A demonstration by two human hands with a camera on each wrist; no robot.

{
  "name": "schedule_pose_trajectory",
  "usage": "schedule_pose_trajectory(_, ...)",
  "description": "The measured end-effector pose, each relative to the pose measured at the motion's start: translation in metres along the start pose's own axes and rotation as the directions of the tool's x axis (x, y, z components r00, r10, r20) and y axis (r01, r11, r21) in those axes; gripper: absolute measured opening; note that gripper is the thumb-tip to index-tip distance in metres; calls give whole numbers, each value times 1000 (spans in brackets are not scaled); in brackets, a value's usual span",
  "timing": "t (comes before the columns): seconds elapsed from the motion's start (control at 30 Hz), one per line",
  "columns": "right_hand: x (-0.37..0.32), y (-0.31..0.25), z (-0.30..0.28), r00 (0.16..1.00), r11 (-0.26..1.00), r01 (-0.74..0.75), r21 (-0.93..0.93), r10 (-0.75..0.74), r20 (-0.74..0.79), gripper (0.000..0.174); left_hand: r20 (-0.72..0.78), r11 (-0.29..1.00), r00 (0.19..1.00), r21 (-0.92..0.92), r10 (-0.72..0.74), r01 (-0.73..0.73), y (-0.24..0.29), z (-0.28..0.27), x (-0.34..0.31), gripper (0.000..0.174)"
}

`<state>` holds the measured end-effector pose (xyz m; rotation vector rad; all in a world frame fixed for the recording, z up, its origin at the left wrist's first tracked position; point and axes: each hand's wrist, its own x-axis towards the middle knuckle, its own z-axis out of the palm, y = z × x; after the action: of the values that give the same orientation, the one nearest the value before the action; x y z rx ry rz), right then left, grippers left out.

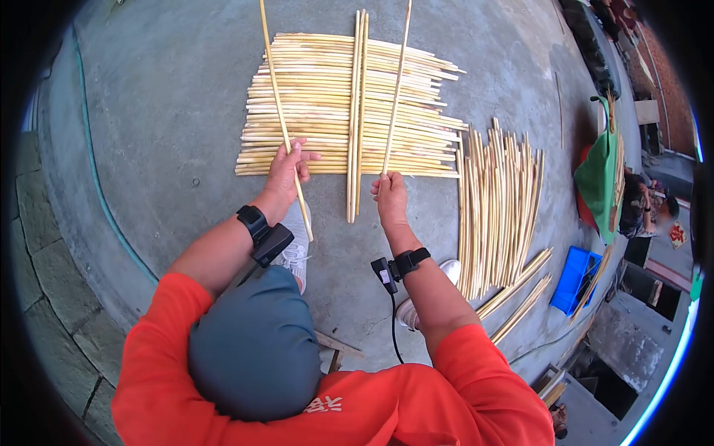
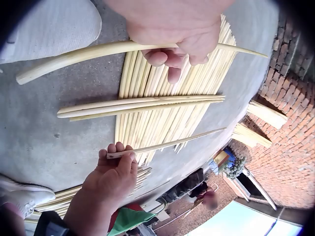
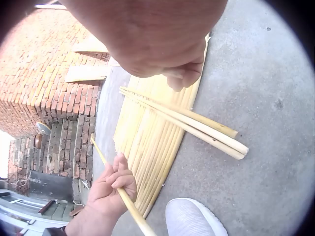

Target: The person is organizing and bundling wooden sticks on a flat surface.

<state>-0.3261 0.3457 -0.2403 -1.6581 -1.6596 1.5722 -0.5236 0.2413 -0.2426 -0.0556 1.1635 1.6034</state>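
My left hand holds a long pale stick between thumb and palm, its thick end pointing down toward the shoe. A second, thinner stick is pinched near its lower end by my right hand. Both sticks slant over a wide layer of peeled sticks lying side by side on the ground. Across that layer rest a few lengthwise sticks, between my hands. In the left wrist view the right hand has its fingers curled round the stick's end.
At the right lies another bundle of sticks, with smaller piles below it. Beyond stand a blue crate and a green cloth. A hose runs along the left. My shoes are close to the sticks. Another person sits far right.
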Motion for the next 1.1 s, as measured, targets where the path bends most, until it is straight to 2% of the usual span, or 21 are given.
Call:
schedule_pose_trajectory(0.07,16,16,-11,998,988,-52,-146,47,-37,13,1,999,1000,31,5,-5,-3,-6,1,27)
schedule_pose_trajectory(0.2,27,34,-13,997,972,-77,-223,69,-44,13,-80,999,997,31,-14,16,-3,-7,-3,27)
schedule_pose_trajectory(0.27,28,41,-12,1000,947,3,-322,-11,-23,14,-90,998,996,53,-21,26,-4,-10,-5,29)
schedule_pose_trajectory(0.37,27,54,-4,997,915,66,-398,-80,-18,15,-91,998,995,-44,-52,48,-5,-14,-5,36)
schedule_pose_trajectory(0.43,30,63,0,995,908,82,-410,-100,-22,15,-85,995,995,-80,-60,53,-7,-17,-5,43)
schedule_pose_trajectory(0.5,28,61,2,992,901,99,-423,-121,-25,16,-86,995,994,-77,-64,57,-8,-18,-5,44)
schedule_pose_trajectory(0.57,27,59,2,999,920,42,-390,-41,9,17,-89,995,994,-75,-66,59,-9,-18,-5,44)
schedule_pose_trajectory(0.8,23,49,5,997,922,72,-380,-60,42,18,-94,997,994,-45,-59,55,-11,-19,-4,42)
schedule_pose_trajectory(0.97,24,63,7,975,923,219,-316,-222,28,18,-77,999,997,-17,-31,30,-11,-18,-8,41)
schedule_pose_trajectory(1.1,25,66,4,989,931,146,-336,-139,43,20,-112,998,992,-13,-62,61,-8,-15,-9,40)
